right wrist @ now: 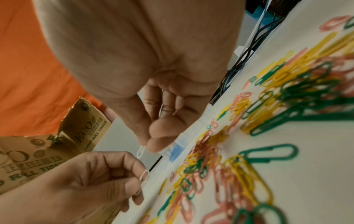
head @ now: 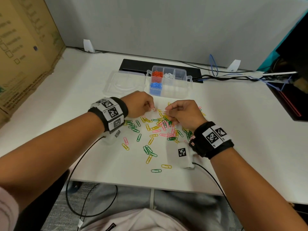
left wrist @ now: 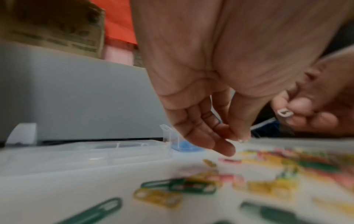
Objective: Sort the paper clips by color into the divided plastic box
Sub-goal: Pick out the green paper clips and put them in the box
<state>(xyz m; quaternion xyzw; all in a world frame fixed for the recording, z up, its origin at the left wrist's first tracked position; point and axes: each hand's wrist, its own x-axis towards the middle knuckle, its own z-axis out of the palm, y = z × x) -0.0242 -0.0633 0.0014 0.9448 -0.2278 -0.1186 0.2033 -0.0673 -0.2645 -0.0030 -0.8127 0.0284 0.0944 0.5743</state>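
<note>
1. Loose paper clips (head: pixel 155 129) lay scattered on the white desk (head: pixel 233 124) in front of the person: thin wire loops coated green, yellow and pink, thickest in a tangled heap under the right hand and thinning out toward the near edge.
2. The left hand (head: pixel 139 104) pinched 1 white clip (head: pixel 153 109) between thumb and fingertips, raised just above the heap; the remaining fingers were curled.
3. The right hand (head: pixel 185 114) pinched another white clip (head: pixel 165 111) the same way, its tip close to the left hand's clip. The head view did not show whether the 2 clips touched.
4. The divided plastic box (head: pixel 187 78), clear and open, stood beyond the heap near the back of the desk. Orange clips (head: pixel 157 74) filled its far-left compartment, blue clips (head: pixel 156 85) the near-left one, and white clips (head: pixel 169 75) the far-middle one.
5. The clear lid (head: pixel 124 83) lay flat just beside the box, on its left.
6. A cardboard carton (head: pixel 25 47) stood at the desk's left; cables (head: pixel 233 77) ran along the back right.
</note>
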